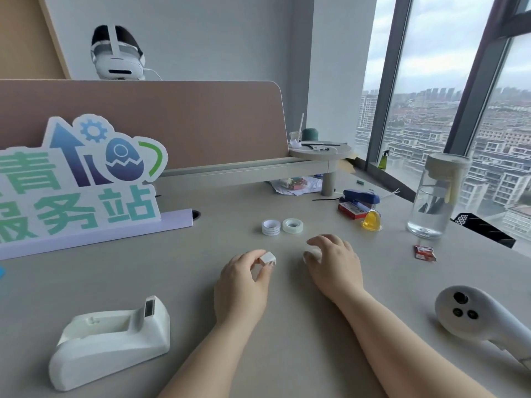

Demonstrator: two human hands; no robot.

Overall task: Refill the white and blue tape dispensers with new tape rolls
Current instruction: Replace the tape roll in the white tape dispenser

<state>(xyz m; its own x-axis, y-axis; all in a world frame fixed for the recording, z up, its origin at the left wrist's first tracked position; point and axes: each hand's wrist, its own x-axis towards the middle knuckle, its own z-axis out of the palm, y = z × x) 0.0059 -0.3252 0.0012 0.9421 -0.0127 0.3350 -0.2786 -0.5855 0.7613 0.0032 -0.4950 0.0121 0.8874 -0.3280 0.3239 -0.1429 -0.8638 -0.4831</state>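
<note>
A white tape dispenser (110, 341) lies at the near left of the desk, its roll bay empty. Two tape rolls stand side by side further back: a white-cored roll (271, 227) and a clear roll (292, 225). My left hand (244, 282) pinches a small white block-shaped piece (267, 258) between thumb and fingers. My right hand (334, 262) rests palm down on the desk with its fingers over a pale roundish piece (313, 254), mostly hidden. No blue dispenser is in view.
A signboard (77, 179) stands at the left. Back right are a blue stapler (360, 196) on a red box, a yellow jelly cup (371, 220), a water bottle (436, 196) and a red packet (424, 252). A white controller (471, 314) lies near right.
</note>
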